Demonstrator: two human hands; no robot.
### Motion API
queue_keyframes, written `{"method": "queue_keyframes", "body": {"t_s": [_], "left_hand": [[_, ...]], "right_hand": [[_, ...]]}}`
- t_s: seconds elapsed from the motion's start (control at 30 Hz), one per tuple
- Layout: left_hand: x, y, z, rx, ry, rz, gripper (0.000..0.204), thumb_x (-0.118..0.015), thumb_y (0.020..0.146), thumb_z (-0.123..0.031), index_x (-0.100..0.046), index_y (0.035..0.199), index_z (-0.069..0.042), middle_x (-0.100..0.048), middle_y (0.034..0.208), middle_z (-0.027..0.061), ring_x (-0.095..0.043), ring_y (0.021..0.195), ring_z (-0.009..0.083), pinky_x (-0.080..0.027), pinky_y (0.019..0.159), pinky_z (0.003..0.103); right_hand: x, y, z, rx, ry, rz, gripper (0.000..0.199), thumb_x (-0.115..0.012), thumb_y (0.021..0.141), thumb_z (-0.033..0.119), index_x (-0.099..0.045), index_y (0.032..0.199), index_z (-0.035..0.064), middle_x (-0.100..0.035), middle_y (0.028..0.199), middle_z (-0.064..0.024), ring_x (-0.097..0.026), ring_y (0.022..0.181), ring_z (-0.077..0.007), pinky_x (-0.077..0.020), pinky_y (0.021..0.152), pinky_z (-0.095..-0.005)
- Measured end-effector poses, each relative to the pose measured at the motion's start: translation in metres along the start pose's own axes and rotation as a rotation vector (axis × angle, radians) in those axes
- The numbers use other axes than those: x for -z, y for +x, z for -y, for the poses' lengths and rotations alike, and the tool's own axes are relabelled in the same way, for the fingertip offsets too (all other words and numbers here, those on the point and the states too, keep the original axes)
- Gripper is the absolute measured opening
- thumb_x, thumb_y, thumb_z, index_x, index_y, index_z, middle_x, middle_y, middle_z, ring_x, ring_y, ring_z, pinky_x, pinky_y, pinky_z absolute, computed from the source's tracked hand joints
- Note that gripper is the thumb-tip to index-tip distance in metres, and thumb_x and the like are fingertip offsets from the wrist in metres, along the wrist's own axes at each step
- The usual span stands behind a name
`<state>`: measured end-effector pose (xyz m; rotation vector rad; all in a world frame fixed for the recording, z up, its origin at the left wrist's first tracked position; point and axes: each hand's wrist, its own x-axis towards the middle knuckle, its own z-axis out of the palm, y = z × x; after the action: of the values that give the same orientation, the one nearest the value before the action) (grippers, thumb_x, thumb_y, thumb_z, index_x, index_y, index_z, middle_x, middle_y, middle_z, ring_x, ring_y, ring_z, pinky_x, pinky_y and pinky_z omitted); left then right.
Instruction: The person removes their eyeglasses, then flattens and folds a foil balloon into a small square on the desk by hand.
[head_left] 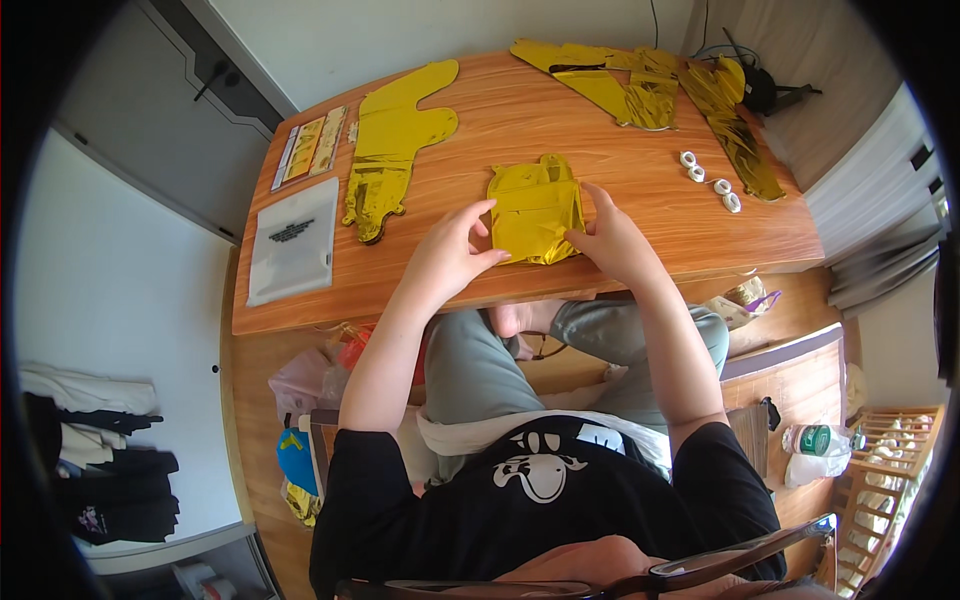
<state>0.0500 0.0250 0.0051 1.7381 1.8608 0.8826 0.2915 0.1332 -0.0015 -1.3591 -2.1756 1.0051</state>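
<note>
A folded gold foil balloon (535, 215), flat and wrinkled, lies near the front edge of the wooden table. At its left side my left hand (462, 242) is open, thumb and fingers apart, with the thumb tip close to the lower left corner. On the other side my right hand (613, 240) rests its thumb on the foil's right edge. Its index finger stretches up along that edge, apart from the thumb, while the remaining fingers are partly hidden.
Another flat gold balloon (400, 130) lies left, beside a frosted plastic bag (292, 240) and a printed card (310, 148). More gold foil (640, 85) spreads across the back right. Several small white rolls (695, 172) sit at the right. A black device with cables (762, 90) stands in the far corner.
</note>
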Motion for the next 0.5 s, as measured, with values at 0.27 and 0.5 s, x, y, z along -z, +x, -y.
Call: {"method": "queue_keyframes", "body": {"t_s": [0.27,0.5], "left_hand": [[-0.021,0.052,0.002,-0.56,0.358,0.038,0.062,-0.063,0.102,-0.039,-0.046,0.157,-0.017,-0.042,0.161,0.0147,-0.042,0.147,0.0356,-0.035,0.121,0.049],[-0.039,0.059,0.021,-0.545,0.542,0.292,0.071,-0.046,0.105,-0.057,-0.029,0.165,-0.023,-0.025,0.172,0.0128,-0.02,0.159,0.0357,-0.015,0.128,0.055]], "right_hand": [[-0.003,0.004,-0.003,0.033,0.019,-0.014,0.082,-0.076,0.087,0.016,-0.036,0.157,0.0033,-0.073,0.085,-0.0177,-0.072,0.082,-0.0289,-0.0546,0.076,-0.0393],[-0.001,0.0,0.004,0.03,0.034,-0.014,0.08,-0.075,0.088,0.017,-0.036,0.157,0.0032,-0.072,0.084,-0.0175,-0.071,0.08,-0.029,-0.0547,0.074,-0.0387]]}}
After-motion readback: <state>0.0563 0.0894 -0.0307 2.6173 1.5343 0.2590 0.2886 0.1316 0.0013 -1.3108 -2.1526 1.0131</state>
